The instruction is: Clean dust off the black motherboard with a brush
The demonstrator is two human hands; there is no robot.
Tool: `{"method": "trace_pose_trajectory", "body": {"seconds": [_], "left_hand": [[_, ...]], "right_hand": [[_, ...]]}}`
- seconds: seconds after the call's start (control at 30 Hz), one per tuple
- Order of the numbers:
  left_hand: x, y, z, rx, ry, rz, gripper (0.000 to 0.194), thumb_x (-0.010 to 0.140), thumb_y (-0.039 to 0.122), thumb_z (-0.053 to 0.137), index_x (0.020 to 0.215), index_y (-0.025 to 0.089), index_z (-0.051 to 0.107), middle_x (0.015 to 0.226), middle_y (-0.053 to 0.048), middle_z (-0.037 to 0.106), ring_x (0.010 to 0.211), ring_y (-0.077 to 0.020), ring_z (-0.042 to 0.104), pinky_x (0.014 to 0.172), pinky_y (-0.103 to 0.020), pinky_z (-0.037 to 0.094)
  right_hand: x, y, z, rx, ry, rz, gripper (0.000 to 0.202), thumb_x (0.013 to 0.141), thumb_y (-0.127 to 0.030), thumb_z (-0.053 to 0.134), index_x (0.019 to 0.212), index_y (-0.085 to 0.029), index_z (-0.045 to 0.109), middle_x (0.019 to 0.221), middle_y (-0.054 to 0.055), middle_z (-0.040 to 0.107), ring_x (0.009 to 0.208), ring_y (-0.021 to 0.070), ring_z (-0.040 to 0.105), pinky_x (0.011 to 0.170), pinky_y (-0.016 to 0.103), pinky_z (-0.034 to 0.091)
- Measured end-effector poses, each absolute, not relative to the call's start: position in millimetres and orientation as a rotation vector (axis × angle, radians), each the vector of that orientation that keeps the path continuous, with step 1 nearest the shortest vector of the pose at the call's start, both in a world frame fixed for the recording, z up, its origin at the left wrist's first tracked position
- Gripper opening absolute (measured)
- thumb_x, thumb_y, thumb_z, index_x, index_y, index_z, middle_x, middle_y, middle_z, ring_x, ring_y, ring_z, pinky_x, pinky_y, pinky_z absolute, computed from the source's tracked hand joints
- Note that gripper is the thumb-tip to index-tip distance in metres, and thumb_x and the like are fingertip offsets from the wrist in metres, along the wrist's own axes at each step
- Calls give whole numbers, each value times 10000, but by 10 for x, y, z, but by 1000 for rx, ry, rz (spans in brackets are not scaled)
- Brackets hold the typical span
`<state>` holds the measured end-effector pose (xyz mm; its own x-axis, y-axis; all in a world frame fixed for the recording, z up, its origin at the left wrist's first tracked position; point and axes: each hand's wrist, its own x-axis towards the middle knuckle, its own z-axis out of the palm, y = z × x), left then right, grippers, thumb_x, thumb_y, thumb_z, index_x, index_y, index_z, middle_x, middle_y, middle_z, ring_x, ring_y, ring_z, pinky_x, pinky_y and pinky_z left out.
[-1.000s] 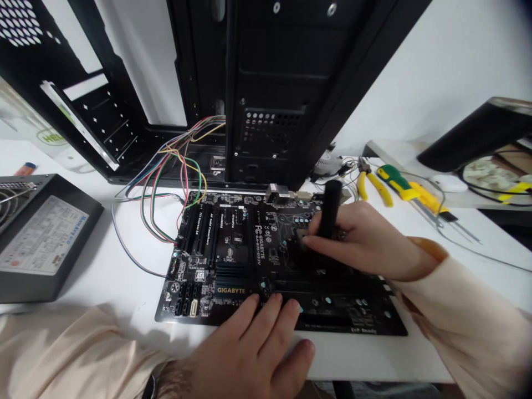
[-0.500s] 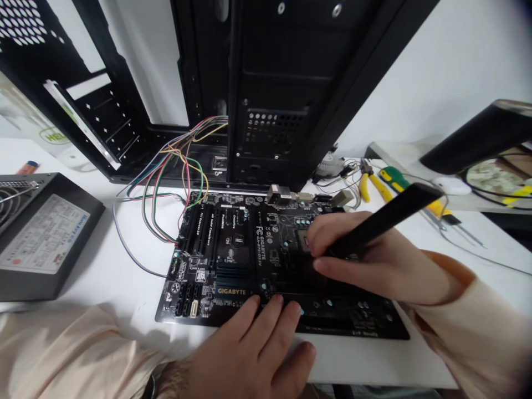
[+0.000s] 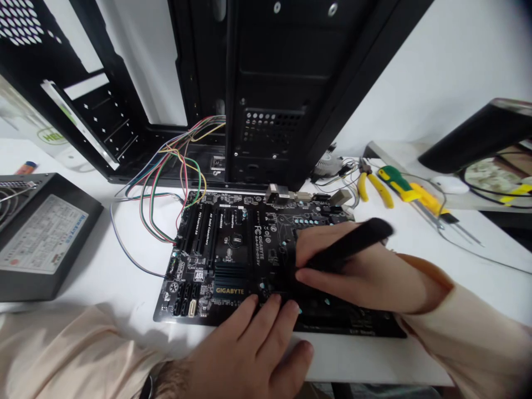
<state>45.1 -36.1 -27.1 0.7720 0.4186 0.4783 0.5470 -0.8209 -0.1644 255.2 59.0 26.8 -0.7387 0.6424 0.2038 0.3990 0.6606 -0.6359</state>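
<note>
A black GIGABYTE motherboard (image 3: 233,255) lies flat on the white table. My left hand (image 3: 249,349) rests palm down at its front edge, fingers spread, the fingertips touching the board beside the heatsink (image 3: 230,282) lettered GIGABYTE. My right hand (image 3: 332,266) is over the right part of the board, around the CPU socket area. Its fingers are closed round a thick black-handled tool (image 3: 353,241), which slants up to the right. The tool's lower end is dark against the board and I cannot make it out. The socket is mostly hidden by this hand.
A black computer case (image 3: 270,66) stands behind the board; its coloured wires (image 3: 152,205) reach the board's left edge. At left sits a grey power supply (image 3: 50,238). Pliers (image 3: 372,185), a green-yellow screwdriver (image 3: 399,183) and a yellow-handled tool (image 3: 428,199) lie at right.
My right hand has moved slightly left and down over the board. The black tool's upper end has dropped and shifted left. My left hand stays on the board's front edge.
</note>
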Motion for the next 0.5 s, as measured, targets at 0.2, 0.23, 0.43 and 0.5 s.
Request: {"method": "trace_pose_trajectory", "body": {"seconds": [0.2,0.23,0.43,0.5], "left_hand": [[447,-361,-279,-2677,-736,-601,204,980,225,438,1134,223,572,1121,-18,691,1022,-193,641,930,-359,412],[448,-364,-280,-2678,-740,-600,206,979,229,442,1139,224,571,1126,-20,689,1024,-193,640,928,-358,416],[457,-372,-296,-2682,-722,-584,220,969,247,471,1164,219,569,1147,-39,678,1031,-198,632,930,-364,427],[456,-370,-296,-2684,-719,-584,216,973,237,459,1156,222,572,1144,-34,680,1029,-196,636,933,-363,425]], "right_hand": [[2586,596,261,-947,-2384,561,150,826,-201,580,679,-173,573,607,-8,584,537,95,536,497,217,424],[2579,582,268,-912,-2323,645,132,827,-213,599,703,-174,582,619,-10,590,551,95,551,506,213,442],[2549,595,253,-776,-2459,724,108,841,-176,576,734,-168,584,648,-2,585,579,93,532,522,216,435],[2570,624,253,-880,-2540,482,150,833,-157,552,684,-171,560,616,0,561,557,100,508,509,234,405]]}}
